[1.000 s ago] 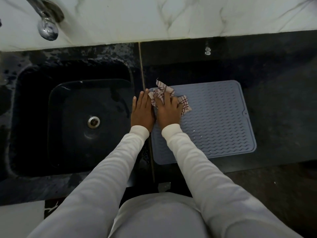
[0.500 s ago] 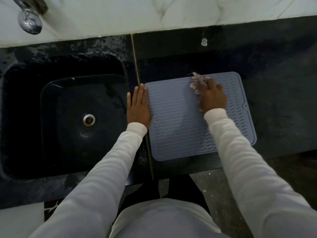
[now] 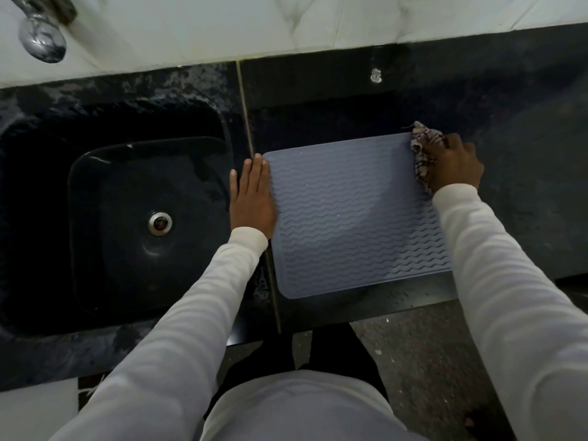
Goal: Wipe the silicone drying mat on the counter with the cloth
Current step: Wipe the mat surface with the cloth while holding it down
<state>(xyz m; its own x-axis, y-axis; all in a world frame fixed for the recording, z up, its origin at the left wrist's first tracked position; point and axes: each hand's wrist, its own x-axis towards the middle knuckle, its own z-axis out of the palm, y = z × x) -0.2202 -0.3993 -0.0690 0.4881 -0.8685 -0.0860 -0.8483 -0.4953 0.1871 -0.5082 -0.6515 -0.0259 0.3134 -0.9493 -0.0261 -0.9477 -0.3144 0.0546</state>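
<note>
Right hand (image 3: 453,165) has swept the bunched cloth (image 3: 423,154) to the mat's (image 3: 350,218) far right corner, fingers curled round it; left hand (image 3: 253,195) flat, fingers straight, pressing the left edge.

Dim, bluish light; dark counter (image 3: 525,100) murky, wide-angle edges curve.

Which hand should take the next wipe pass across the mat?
Right. The right hand already grips the cloth at the mat's far right corner. The left hand lies flat on the mat's left edge, likely steadying it.
</note>
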